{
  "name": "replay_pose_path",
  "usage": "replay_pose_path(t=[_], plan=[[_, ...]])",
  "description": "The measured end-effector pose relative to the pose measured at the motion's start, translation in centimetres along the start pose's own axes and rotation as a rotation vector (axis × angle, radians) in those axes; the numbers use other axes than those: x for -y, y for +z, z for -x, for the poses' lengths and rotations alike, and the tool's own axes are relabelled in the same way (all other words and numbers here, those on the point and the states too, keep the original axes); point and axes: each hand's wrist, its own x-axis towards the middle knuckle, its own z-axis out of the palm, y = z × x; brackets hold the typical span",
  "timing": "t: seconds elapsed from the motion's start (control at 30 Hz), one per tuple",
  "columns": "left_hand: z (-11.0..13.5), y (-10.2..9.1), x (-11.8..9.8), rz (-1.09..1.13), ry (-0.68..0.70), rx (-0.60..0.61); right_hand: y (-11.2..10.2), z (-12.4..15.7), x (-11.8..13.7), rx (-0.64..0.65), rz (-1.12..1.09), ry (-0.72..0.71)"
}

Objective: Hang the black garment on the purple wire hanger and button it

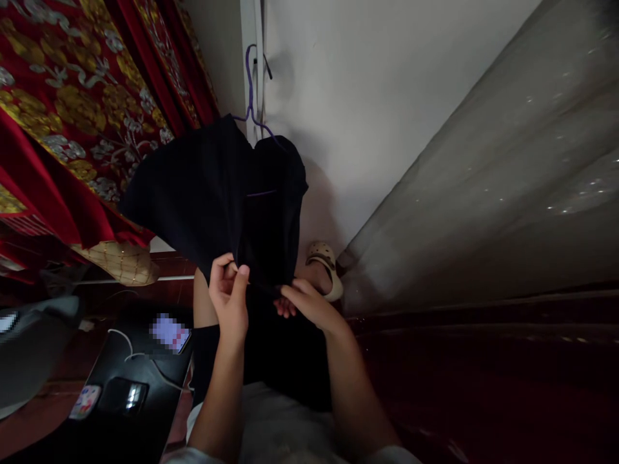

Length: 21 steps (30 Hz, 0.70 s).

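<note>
A dark, nearly black garment (193, 174) hangs in front of me on a purple hanger (250, 96), its front parted down the middle. My left hand (229, 287) pinches the garment's left front edge near its lower part, thumb raised against the fingers. Across from it, my right hand (302, 299) grips the dark cloth on the right side, fingers curled under it. The two hands are a short way apart. Whether buttons or a zip run along the edges is too dark to tell.
Red curtains with gold and silver flowers (87, 96) hang at the left. A black bench (130, 412) holds a lit phone (170, 333), a white cable and a dark device. My foot wears a beige clog (325, 264) near the white wall (367, 96). A grey sheer drape (483, 193) hangs right.
</note>
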Motion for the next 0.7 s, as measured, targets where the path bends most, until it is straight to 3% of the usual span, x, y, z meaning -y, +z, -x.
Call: replay_pose_path(t=[0.17,0.27,0.37,0.5,0.7], plan=[[0.1,-1.0,1.2,-0.127,-0.152,0.305,-0.6,1.8,1.6,-0.204,-0.082,-0.103],[0.5,-0.8,2.2,-0.304,-0.139,0.45,0.4,1.5,1.8,-0.258,-0.103,-0.142],[0.7,-0.5,2.4,-0.413,-0.023,0.414,1.5,1.0,1.6,-0.281,-0.14,-0.199],[0.7,-0.5,2.2,-0.512,0.09,0.324,2.1,0.8,1.6,-0.22,-0.201,-0.242],[1.3,-1.0,3.6,-0.459,0.018,0.228,1.7,0.4,1.6,-0.081,-0.402,-0.111]])
